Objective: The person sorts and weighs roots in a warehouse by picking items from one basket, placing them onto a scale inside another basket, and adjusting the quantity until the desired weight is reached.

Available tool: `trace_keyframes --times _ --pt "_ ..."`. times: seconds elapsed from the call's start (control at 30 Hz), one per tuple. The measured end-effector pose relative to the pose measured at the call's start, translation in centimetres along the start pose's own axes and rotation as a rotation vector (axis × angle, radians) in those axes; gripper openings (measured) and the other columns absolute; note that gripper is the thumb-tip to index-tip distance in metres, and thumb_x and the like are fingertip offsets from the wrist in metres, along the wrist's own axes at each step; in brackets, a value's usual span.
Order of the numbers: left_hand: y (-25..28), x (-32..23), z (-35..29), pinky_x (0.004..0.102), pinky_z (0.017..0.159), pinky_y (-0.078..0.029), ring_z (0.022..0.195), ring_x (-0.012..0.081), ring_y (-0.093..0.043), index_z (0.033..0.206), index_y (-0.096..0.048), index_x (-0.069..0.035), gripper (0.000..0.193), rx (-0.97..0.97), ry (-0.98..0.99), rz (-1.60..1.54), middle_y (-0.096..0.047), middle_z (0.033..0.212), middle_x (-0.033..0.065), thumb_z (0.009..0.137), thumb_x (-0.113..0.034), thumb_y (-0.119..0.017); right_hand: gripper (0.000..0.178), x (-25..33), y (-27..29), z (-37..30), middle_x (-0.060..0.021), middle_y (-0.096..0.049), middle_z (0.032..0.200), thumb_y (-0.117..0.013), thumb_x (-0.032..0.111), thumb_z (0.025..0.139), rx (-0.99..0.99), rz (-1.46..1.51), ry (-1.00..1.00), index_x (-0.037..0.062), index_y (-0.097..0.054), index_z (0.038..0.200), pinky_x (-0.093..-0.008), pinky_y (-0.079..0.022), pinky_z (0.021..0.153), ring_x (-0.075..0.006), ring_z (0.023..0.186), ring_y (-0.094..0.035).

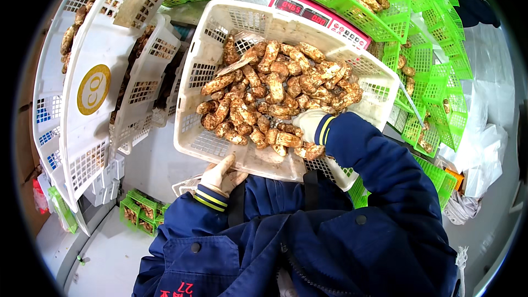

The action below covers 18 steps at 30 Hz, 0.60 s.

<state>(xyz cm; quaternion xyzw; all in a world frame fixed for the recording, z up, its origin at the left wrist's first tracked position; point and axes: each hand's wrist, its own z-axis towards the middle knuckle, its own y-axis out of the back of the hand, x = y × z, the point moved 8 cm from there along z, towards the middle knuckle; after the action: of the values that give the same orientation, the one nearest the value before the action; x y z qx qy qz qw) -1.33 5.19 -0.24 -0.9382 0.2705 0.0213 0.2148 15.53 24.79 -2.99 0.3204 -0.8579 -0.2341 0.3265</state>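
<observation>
A large white plastic basket (242, 159) stands tilted in front of my body, its perforated walls around a heap of brown-and-cream, thick-stalked mushrooms (275, 85). My left hand (219, 176), in a pale glove, grips the basket's near rim left of centre, with the thumb side up against the wall. At the near right of the heap, my right hand (311, 122), also gloved, reaches in from over the rim and touches the mushrooms. Its fingertips are hidden among them, so its grip does not show.
Behind the basket sits a red digital scale (324, 19), with a green basket (352, 8) of mushrooms by it. Several green baskets (440, 99) line the right side. White crates (88, 126) with mushrooms rise at the left. Small green baskets (144, 212) stand low at the left.
</observation>
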Motion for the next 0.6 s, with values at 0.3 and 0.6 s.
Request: trace_keyframes --times 0.3,0.6 --pt "0.1 0.2 0.1 0.0409 0.081 -0.052 0.093 0.0288 -0.06 0.118 -0.048 0.0 0.034 0.004 0.01 0.0 -0.059 0.104 0.0166 0.09 -0.019 -0.057 0.04 -0.1 3.8 -2.8 -0.0085 -0.062 0.108 -0.052 0.015 0.093 0.046 1.636 0.13 -0.0024 -0.045 0.128 -0.0277 -0.048 0.083 -0.0141 0.097 -0.058" --pt "0.6 0.3 0.7 0.0414 0.081 -0.052 0.096 0.0299 -0.06 0.118 -0.047 0.002 0.035 0.046 -0.011 -0.009 -0.058 0.107 0.0185 0.091 -0.017 -0.056 0.068 1.9 4.3 -3.7 -0.0178 -0.049 0.125 -0.063 0.03 0.084 0.243 2.113 0.294 0.0114 -0.028 0.14 -0.0544 -0.047 0.087 -0.034 0.117 -0.049"
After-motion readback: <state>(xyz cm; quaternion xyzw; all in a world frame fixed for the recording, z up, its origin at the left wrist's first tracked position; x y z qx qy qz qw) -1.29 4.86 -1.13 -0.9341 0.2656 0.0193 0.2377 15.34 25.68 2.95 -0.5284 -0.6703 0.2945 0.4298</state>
